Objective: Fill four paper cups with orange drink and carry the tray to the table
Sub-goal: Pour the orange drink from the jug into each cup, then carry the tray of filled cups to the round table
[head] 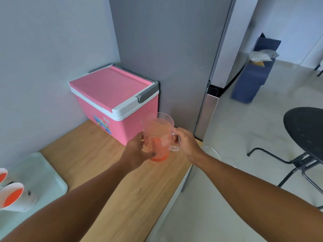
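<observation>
A clear plastic jug (158, 137) with a little orange drink at its bottom stands upright at the wooden counter's far right, in front of the pink cooler. My left hand (138, 152) wraps around the jug's left side. My right hand (185, 143) grips its handle. At the left edge a pale tray (43, 173) holds two white paper cups (12, 197) with orange drink in them; the upper cup (2, 174) is cut off by the frame.
A pink cooler box (113, 96) with its lid down sits on the wooden counter (104, 163) against the wall. A tall grey fridge (174, 58) stands to the right. On the floor beyond are a black round chair (307, 135) and a blue bag (253, 72).
</observation>
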Demonstrator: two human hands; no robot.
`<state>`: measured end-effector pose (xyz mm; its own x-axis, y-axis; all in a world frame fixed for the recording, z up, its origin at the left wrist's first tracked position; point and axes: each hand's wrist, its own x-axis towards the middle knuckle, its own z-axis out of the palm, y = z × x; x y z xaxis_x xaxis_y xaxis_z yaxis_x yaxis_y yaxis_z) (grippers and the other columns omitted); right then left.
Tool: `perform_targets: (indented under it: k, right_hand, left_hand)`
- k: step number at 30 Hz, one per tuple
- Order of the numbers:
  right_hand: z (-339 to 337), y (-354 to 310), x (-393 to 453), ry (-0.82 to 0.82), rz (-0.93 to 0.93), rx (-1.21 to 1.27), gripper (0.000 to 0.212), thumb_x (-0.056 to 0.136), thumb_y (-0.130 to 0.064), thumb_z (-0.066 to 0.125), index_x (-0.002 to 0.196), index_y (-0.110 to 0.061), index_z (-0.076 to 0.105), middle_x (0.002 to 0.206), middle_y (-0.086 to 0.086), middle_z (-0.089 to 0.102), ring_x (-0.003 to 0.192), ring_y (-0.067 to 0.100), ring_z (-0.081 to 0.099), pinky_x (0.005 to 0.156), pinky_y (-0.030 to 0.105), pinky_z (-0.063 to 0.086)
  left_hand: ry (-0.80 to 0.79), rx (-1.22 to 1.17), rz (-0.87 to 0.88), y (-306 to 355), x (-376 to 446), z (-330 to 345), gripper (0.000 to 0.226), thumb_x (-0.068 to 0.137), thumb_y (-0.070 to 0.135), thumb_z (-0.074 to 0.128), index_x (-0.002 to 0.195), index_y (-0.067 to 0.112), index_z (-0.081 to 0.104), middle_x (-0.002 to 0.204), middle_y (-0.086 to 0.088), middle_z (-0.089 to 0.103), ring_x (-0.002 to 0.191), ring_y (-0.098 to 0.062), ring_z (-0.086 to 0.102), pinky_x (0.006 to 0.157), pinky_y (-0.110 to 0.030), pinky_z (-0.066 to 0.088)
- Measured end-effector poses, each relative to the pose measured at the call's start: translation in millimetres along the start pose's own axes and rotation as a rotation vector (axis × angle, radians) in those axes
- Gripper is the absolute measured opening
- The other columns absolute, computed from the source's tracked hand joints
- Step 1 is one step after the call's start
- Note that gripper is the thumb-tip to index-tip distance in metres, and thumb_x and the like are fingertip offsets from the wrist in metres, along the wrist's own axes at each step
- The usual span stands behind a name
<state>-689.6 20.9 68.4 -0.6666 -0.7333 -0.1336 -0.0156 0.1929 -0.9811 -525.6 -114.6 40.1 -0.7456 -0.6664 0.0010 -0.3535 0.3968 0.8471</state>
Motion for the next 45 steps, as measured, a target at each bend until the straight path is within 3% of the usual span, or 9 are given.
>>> perform_targets:
  k: [8,14,22,26,31,35,38,41,45]
  right_hand:
    - [3.8,1.2,60.1,-0.061,-0.008,0.000,0.041,0.104,-0.024,0.051,0.064,-0.017,0.051,0.064,-0.002,0.051,0.077,0.023,0.048,0.080,0.039,0.038]
    - [7.1,2.3,99.6,-0.175,-0.012,-0.030,0.042,0.090,-0.043,0.052,0.053,-0.023,0.056,0.063,0.003,0.057,0.075,0.023,0.057,0.086,0.041,0.045]
    - [6.6,11.9,136.2,-0.273,-0.037,-0.031,0.038,0.088,-0.037,0.054,0.054,-0.020,0.055,0.063,0.007,0.055,0.076,0.026,0.054,0.085,0.042,0.044]
    - [-1.9,12.9,143.9,-0.304,-0.059,-0.055,0.036,0.092,-0.034,0.053,0.062,-0.014,0.054,0.069,0.010,0.056,0.073,0.023,0.054,0.077,0.038,0.043]
    - [-10.9,13.7,154.3,-0.313,-0.095,-0.149,0.033,0.106,-0.023,0.053,0.077,-0.010,0.059,0.072,0.004,0.059,0.054,-0.001,0.054,0.059,0.017,0.043]
    - [-17.6,15.5,150.6,-0.242,-0.135,-0.248,0.032,0.110,-0.040,0.044,0.090,-0.018,0.056,0.082,-0.007,0.060,0.076,0.008,0.057,0.067,0.030,0.043]
    - [-31.0,39.0,141.1,-0.143,-0.123,-0.298,0.045,0.107,-0.057,0.030,0.095,-0.018,0.049,0.091,0.002,0.060,0.086,0.022,0.059,0.073,0.037,0.045]
    - [-46.3,72.4,127.2,-0.212,-0.072,-0.413,0.054,0.097,-0.067,0.030,0.093,-0.019,0.056,0.092,0.005,0.069,0.086,0.028,0.067,0.080,0.045,0.055]
    - [-53.0,97.0,100.2,-0.453,-0.146,-0.723,0.041,0.104,-0.048,0.045,0.079,-0.017,0.056,0.073,0.004,0.068,0.066,0.019,0.061,0.062,0.037,0.048]
  left_hand:
    - [0.069,0.010,-0.038,-4.9,34.5,3.3,0.075,0.071,0.011,0.089,0.134,0.017,0.049,0.116,0.009,0.061,0.111,-0.013,0.058,0.095,-0.023,0.050]
    - [0.152,-0.003,-0.113,-10.4,50.3,12.1,0.074,0.071,0.011,0.089,0.133,0.017,0.049,0.118,0.007,0.062,0.113,-0.017,0.059,0.094,-0.026,0.052]
    - [0.270,-0.004,-0.225,-18.6,63.0,29.8,0.078,0.069,0.018,0.091,0.133,0.019,0.047,0.118,0.008,0.062,0.114,-0.019,0.060,0.095,-0.031,0.054]
    - [0.334,-0.013,-0.260,-16.3,66.7,42.3,0.080,0.068,0.018,0.091,0.135,0.018,0.047,0.117,0.008,0.061,0.114,-0.019,0.059,0.096,-0.030,0.052]
    - [0.392,-0.009,-0.294,-14.6,69.8,53.3,0.088,0.067,0.024,0.092,0.140,0.019,0.044,0.130,0.001,0.062,0.120,-0.020,0.059,0.100,-0.038,0.053]
    - [0.436,0.032,-0.298,-14.4,63.2,60.2,0.092,0.068,0.031,0.091,0.144,0.020,0.041,0.135,0.002,0.060,0.123,-0.018,0.058,0.100,-0.043,0.054]
    - [0.480,0.048,-0.343,-23.4,44.6,62.9,0.101,0.067,0.040,0.091,0.150,0.016,0.038,0.137,0.005,0.056,0.119,-0.015,0.058,0.098,-0.038,0.054]
    - [0.501,0.074,-0.405,-38.6,11.0,62.5,0.078,0.073,0.039,0.087,0.139,0.018,0.050,0.129,0.007,0.058,0.110,-0.011,0.060,0.092,-0.033,0.055]
    - [0.520,0.180,-0.460,-62.2,-48.0,48.7,0.051,0.082,0.033,0.079,0.127,0.019,0.060,0.108,0.008,0.064,0.087,-0.006,0.061,0.075,-0.021,0.050]
